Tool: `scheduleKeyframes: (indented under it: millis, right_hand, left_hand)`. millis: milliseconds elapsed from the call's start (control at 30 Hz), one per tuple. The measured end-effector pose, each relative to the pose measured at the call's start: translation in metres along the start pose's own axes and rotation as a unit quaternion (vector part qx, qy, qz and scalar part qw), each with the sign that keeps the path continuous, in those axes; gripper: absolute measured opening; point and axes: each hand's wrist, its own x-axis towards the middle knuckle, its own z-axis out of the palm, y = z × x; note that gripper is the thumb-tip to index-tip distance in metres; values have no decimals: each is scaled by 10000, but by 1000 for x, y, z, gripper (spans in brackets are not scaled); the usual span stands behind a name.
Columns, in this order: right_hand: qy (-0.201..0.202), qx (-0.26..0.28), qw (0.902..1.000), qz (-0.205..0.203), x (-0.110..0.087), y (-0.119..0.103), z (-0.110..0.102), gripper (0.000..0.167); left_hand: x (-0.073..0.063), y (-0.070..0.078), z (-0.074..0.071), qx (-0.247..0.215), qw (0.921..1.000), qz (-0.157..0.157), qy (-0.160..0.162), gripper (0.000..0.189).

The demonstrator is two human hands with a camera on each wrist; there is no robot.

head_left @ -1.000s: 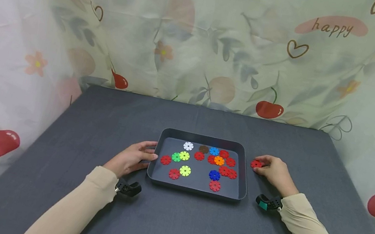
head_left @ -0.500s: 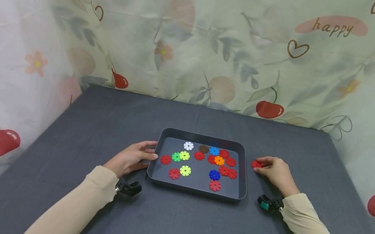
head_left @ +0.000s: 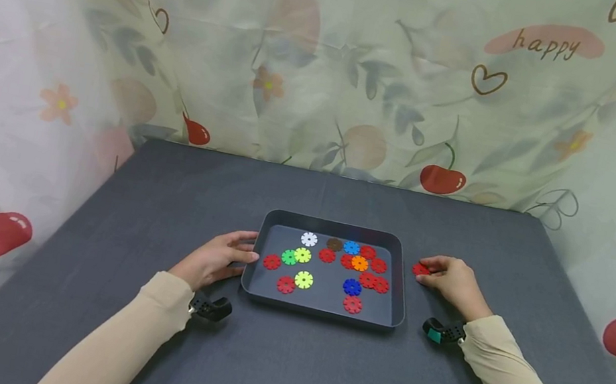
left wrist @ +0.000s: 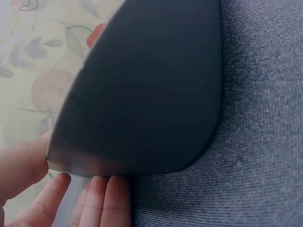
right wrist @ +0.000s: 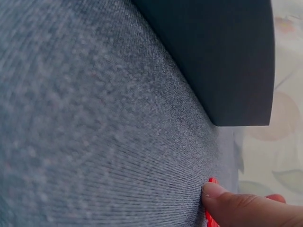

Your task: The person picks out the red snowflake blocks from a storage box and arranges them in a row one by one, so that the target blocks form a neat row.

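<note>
A dark grey tray lies on the table and bears several notched plastic discs. My left hand grips its left wall, thumb over the rim. In the left wrist view the fingers press the tray's outer wall from outside. To the right of the tray, my right hand pinches a red notched disc close to the tabletop. In the right wrist view the thumb covers much of that red disc, which stands edge-on there.
Inside the tray are several red discs, a white disc, a brown disc, an orange disc, and green, yellow and blue ones. Grey cloth covers the table. A patterned curtain hangs behind it.
My right hand and the red disc have shifted very slightly to the right since the earliest frame. The left hand and the tray stay where they were.
</note>
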Motion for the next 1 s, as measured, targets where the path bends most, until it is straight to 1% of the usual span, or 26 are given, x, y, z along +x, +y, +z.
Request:
scheduleKeyframes:
  millis: [100,233,333,400,467,567,700,767,867,1000]
  right_hand:
    - [-30,45,10000,22,1,1,-1,48]
    - [-201,117,9996,144,1,-1,-6,53]
    - [-282,321,9987,270,-1,-8,-14,57]
    - [-245,502,9981,259,-3,-15,-20,60]
    - [-182,742,9969,173,-8,-24,-28,63]
    - [-103,1069,9942,-102,-16,-40,-38,66]
    - [-25,1388,9895,-414,-29,-66,-42,66]
    - [1,1426,9884,-525,-35,-78,-39,62]
    - [-97,1486,9868,-636,-43,-92,-31,56]
    - [-325,1585,9832,-841,-51,-101,-18,49]
  left_hand:
    - [0,1,0,-9,10000,-7,1,63]
    - [0,0,0,-10,10000,59,-55,63]
    - [0,-1,0,-4,10000,79,-59,63]
    - [0,-1,0,1,10000,57,-20,63]
    - [1,-1,0,6,10000,26,25,63]
    - [1,-1,0,-14,10000,23,34,63]
    - [0,-1,-1,-60,10000,54,-14,63]
    - [0,-1,0,-69,10000,51,-20,63]
    - [0,-1,0,-68,10000,49,-25,63]
    - [0,-1,-1,-64,10000,62,-39,64]
